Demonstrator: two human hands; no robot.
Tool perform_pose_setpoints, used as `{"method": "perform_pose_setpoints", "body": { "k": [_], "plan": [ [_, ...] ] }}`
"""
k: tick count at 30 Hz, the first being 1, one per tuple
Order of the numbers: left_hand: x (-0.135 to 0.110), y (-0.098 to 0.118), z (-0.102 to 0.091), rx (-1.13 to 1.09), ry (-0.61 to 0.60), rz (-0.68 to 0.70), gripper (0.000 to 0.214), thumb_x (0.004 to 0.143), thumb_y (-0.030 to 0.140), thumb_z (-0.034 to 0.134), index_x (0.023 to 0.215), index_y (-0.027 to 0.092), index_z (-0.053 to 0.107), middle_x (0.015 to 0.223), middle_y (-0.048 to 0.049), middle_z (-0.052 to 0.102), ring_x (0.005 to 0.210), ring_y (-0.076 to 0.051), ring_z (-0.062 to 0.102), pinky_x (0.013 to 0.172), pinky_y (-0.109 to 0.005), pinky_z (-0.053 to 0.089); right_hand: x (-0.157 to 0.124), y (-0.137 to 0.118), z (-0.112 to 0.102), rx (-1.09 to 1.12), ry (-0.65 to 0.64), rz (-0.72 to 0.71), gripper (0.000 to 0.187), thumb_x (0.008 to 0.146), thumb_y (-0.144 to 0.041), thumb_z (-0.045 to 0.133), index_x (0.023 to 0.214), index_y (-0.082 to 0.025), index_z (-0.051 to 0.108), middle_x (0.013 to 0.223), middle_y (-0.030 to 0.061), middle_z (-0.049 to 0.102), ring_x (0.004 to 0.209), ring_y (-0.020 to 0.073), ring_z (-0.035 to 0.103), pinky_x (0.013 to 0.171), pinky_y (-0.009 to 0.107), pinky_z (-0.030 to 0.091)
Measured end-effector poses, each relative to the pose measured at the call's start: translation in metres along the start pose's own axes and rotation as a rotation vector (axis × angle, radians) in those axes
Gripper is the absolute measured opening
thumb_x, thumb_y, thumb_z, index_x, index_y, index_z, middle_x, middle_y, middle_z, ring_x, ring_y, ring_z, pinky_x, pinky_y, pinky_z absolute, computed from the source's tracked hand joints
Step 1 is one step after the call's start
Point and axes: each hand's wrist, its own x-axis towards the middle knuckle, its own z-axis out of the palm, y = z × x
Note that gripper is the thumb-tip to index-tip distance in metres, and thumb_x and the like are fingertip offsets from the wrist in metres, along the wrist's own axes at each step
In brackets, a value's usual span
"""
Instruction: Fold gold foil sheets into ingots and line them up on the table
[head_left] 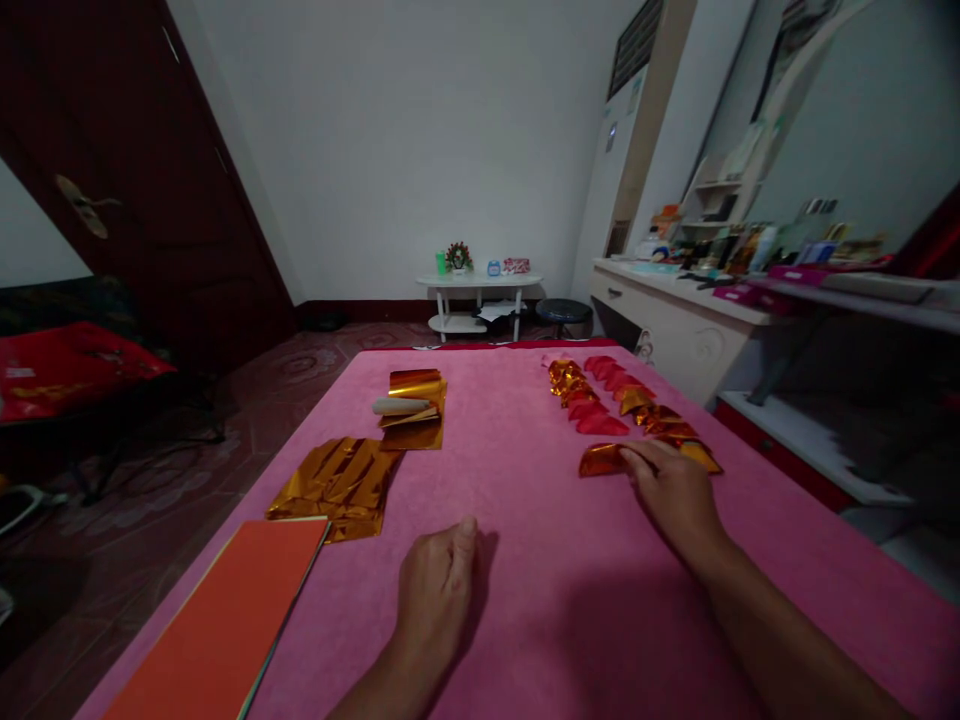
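My right hand (679,495) pinches a folded gold foil paper piece (600,460) by its right end, low over the pink cloth (517,560) at the near end of two rows. These rows hold folded gold pieces (568,383) and folded red pieces (602,424). My left hand (439,580) rests on the cloth as a loose fist, thumb on top, with nothing showing in it. Left of it lie a crumpled gold foil sheet (337,485) and a stack of orange sheets (225,610). Farther back is a pile of gold foil papers (420,430) with a pale rolled piece (401,406) on it.
A small white table (480,281) with a flower pot stands against the back wall, a dark round stool (564,312) beside it. Along the right runs a white dresser (675,290) crowded with bottles. A red bag (75,370) sits at the left, near a dark door (142,190).
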Motion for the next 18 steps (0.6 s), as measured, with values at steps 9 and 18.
{"method": "perform_pose_setpoints", "body": {
  "k": [9,18],
  "plan": [
    [0.002,0.002,0.001,0.053,-0.01,0.011,0.06,0.094,0.046,0.023,0.049,0.016,0.048,0.046,-0.0018,0.048,0.045,-0.011,0.045,0.049,-0.024,0.025,0.012,0.036,0.014,-0.243,0.07,0.094,0.031,0.082,-0.021,0.05,0.105,-0.009,0.066,0.097,0.0159,0.067,0.086,0.0253,0.062,0.077,0.036,0.047],
    [0.002,0.0,0.004,0.119,-0.008,0.008,0.053,0.089,0.048,0.036,0.049,0.014,0.047,0.045,0.0025,0.037,0.045,-0.008,0.036,0.049,-0.024,0.016,-0.009,-0.058,0.007,0.264,-0.007,0.127,0.03,0.082,-0.03,0.055,0.109,-0.019,0.062,0.106,0.0081,0.059,0.087,0.0208,0.059,0.072,0.033,0.049]
  ]
}}
